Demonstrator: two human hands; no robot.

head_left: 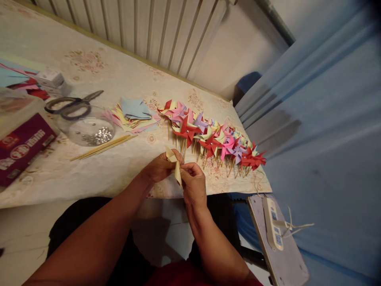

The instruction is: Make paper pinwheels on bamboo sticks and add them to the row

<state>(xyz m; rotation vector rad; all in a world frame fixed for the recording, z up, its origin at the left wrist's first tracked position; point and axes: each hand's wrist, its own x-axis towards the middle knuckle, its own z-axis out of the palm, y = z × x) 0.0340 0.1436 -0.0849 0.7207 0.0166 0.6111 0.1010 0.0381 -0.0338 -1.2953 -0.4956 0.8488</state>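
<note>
Between my two hands, just above the table's front edge, is a pale yellow paper pinwheel point(177, 173) with its paper curled over. My left hand point(162, 166) grips it from the left, fingers closed on the paper. From the right, my right hand point(195, 183) pinches the paper near its middle. Whether a pin or stick is between the fingers is hidden. Just beyond my hands stand many finished paper pinwheels point(211, 145) in red, pink, purple and cream, on thin wooden sticks.
Left of my hands lie wooden sticks point(104, 147), a clear round dish point(70, 133) of shiny metal pins point(102, 136), scissors point(71, 106) and cut paper squares point(135, 109). A purple-labelled box point(25, 147) stands far left. A power strip point(272, 224) rests on a stool at right.
</note>
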